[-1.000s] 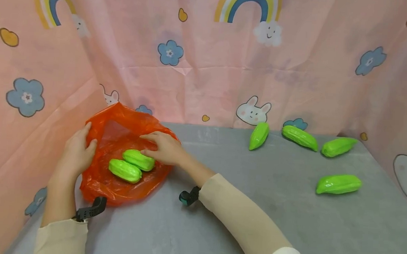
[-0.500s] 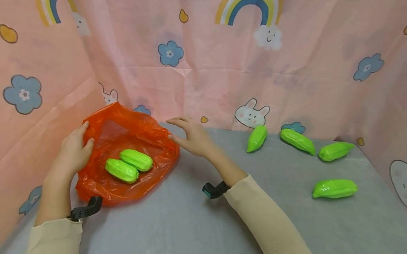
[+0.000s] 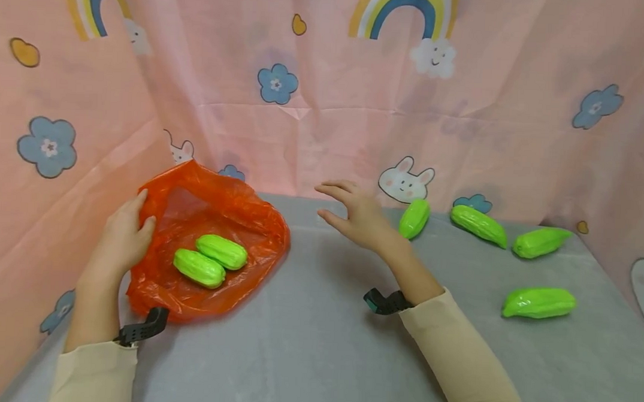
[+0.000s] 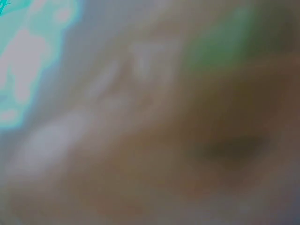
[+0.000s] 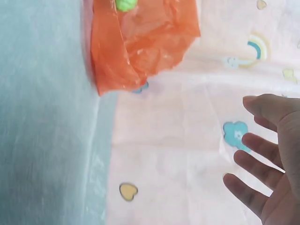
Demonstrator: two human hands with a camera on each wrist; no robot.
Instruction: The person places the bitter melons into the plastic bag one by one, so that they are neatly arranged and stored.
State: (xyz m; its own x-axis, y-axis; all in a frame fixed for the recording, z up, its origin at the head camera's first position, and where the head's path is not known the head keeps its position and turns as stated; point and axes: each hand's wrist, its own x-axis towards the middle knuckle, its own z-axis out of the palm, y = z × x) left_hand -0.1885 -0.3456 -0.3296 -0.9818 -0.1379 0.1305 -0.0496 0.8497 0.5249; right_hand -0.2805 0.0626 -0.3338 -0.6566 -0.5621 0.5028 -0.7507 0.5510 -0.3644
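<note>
A crinkled orange-red plastic bag (image 3: 267, 222) lies at the left with its mouth facing me. Two glossy, ridged green gourd-like vegetables, a rear one (image 3: 221, 251) and a front one (image 3: 199, 268), are side by side in it. My left hand (image 3: 119, 240) holds the bag's left rim, thumb on the inner side; its other fingers are mostly hidden. In the air right of the bag is my right hand (image 3: 361, 218), fingers spread and holding nothing. The nearest green vegetable (image 3: 415, 218) is just beyond its wrist. The left wrist view is too blurred to read.
More green vegetables lie on the right of the grey table (image 3: 316, 344): one at the back (image 3: 478, 225), one near the far corner (image 3: 541, 242) and one further forward (image 3: 539, 303). A pink printed curtain (image 3: 324, 141) encloses the back and sides.
My right hand has left the bag, where it was over the two vegetables, and moved right through the air. My left hand stays at the bag's rim.
</note>
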